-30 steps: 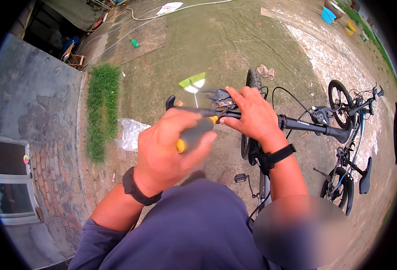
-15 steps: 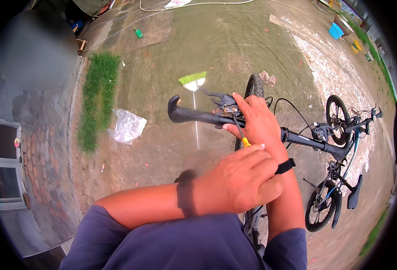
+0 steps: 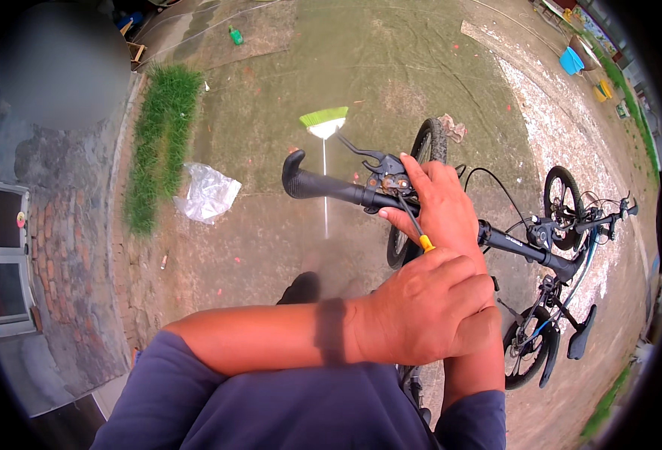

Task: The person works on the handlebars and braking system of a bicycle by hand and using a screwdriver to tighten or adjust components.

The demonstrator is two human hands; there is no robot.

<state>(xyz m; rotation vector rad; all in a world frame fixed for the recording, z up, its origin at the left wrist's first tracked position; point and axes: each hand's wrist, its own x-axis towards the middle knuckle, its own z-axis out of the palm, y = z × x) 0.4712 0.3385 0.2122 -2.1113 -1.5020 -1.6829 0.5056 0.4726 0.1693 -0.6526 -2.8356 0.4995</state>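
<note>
My left hand (image 3: pixel 432 307) reaches across from the left, closed in a fist around a screwdriver (image 3: pixel 426 243). Only its yellow collar and thin metal shaft show; the handle is hidden in my palm. The tip meets the brake lever and shifter unit (image 3: pixel 392 180) on a black bicycle handlebar (image 3: pixel 499 238), though the exact contact point is too small to tell. My right hand (image 3: pixel 447 206) is wrapped round the bar beside that unit, thumb below and fingers above. A black rubber grip (image 3: pixel 319 185) with a curved end extends to the left.
Beyond the bar is a bicycle wheel (image 3: pixel 428 142). At right stands another bicycle (image 3: pixel 582 326). A broom (image 3: pixel 323 124) with green bristles lies on the ground, a clear plastic bag (image 3: pixel 207 193) left of it. Farther off are a green bottle (image 3: pixel 235 34) and blue bucket (image 3: pixel 571 61).
My left fist and the screwdriver have shifted slightly right, and now cover the right wrist's black strap. The handlebar and right hand sit a little farther right in view. Both hands keep their hold.
</note>
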